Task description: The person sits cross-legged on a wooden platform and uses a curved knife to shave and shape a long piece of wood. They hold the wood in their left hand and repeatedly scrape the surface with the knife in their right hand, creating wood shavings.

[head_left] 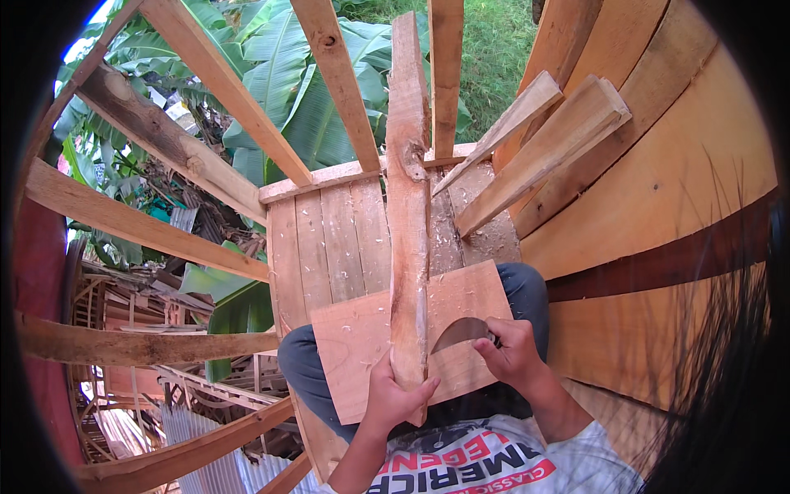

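A long, rough wooden plank (409,239) stretches away from my lap, with a knot and a notched edge partway up. My left hand (398,395) is closed round its near end. In my right hand (508,350) is a knife with a curved, sickle-like blade (459,331); the fingers wrap its handle, which they mostly hide. The blade lies close to the plank's right edge; whether it touches I cannot tell. Under both rests a flat wooden board (350,346), laid across my lap.
Pale shavings dot the slatted wooden floor (329,239). Two cut wood pieces (543,156) lean at the right, beside a curved plank wall (658,206). Upright wooden posts (148,226) ring the left and far sides. Banana leaves (304,90) and corrugated metal sheets (193,436) lie beyond.
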The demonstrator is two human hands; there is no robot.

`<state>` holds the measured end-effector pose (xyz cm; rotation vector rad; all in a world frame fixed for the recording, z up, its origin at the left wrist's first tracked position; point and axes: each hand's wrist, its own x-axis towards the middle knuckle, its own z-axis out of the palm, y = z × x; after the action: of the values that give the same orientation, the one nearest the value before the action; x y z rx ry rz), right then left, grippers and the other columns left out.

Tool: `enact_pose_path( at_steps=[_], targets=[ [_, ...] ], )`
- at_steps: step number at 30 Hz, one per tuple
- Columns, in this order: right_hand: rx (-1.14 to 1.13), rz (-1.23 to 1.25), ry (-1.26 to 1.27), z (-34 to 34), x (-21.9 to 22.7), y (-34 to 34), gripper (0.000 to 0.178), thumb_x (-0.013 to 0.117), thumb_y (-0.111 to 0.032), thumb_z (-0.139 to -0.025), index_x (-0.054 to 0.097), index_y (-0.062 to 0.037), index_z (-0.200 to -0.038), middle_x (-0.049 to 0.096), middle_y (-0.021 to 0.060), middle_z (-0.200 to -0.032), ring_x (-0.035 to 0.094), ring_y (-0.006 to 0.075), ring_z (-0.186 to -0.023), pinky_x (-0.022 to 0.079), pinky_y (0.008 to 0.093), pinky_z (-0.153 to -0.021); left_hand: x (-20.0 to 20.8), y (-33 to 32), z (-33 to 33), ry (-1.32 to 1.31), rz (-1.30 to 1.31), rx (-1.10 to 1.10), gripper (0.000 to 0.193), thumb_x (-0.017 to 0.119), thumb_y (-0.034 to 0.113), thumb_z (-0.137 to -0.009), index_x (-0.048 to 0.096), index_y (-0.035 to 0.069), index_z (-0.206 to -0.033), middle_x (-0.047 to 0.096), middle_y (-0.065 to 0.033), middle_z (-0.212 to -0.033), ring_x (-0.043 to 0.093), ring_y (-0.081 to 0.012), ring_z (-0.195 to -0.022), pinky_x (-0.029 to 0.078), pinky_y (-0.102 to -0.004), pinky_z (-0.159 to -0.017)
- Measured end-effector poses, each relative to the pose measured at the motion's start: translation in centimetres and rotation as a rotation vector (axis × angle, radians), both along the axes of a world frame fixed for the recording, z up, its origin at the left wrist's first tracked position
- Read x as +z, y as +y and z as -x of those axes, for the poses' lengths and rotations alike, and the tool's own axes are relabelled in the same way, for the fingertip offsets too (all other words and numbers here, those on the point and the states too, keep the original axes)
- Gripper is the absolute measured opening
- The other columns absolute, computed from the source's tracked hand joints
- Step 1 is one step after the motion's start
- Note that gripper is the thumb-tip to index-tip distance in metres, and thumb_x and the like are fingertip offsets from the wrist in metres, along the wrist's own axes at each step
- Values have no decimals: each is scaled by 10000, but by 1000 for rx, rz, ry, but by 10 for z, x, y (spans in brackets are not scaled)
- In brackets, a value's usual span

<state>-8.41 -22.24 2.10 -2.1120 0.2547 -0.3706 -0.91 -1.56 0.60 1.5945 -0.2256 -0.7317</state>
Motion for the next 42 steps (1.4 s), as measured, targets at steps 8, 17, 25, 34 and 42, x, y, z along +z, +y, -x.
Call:
enact_pose_path(
  at_steps=[8, 17, 25, 34, 42],
  targets=[
    [84, 304, 28, -15, -2, 0, 470, 743, -459, -700, 520, -61, -590, 514, 110, -547, 571, 307, -522, 440, 375, -477, 14, -5, -4, 29, 23, -94, 527, 769, 126, -672, 541, -33, -1120, 640, -82, -969, 604, -125, -867, 495, -284, -786],
    [-50, 457, -100, -21, -21, -23, 623, 693, -627, -618, 436, -69, -515, 446, 90, -492, 511, 276, -446, 401, 343, -429, 10, 5, 5, 251, 28, -239, 547, 755, 159, -691, 522, -39, -1145, 620, -86, -983, 587, -139, -899, 477, -292, -816],
    [-202, 454, -85, -25, -20, -34, 699, 609, -697, -683, 435, -37, -533, 412, 121, -496, 476, 303, -438, 366, 362, -428, 13, 4, 10, 290, 34, -270, 536, 742, 187, -705, 526, -27, -1147, 609, -90, -988, 573, -148, -897, 463, -292, -819],
    [67, 310, -27, -17, -13, 1, 582, 710, -594, -659, 502, -64, -540, 497, 98, -502, 568, 291, -485, 439, 365, -451, 31, 2, 3, 403, 83, -112, 551, 748, 203, -710, 528, -30, -1158, 613, -54, -974, 554, -116, -888, 455, -280, -824],
    [-39, 352, -52, -19, -23, -16, 625, 682, -643, -649, 478, -64, -532, 463, 96, -486, 535, 290, -460, 409, 353, -432, 41, 1, 7, 456, 90, -184, 570, 722, 237, -733, 509, -35, -1185, 606, -52, -973, 541, -117, -899, 439, -279, -833]
  ],
)
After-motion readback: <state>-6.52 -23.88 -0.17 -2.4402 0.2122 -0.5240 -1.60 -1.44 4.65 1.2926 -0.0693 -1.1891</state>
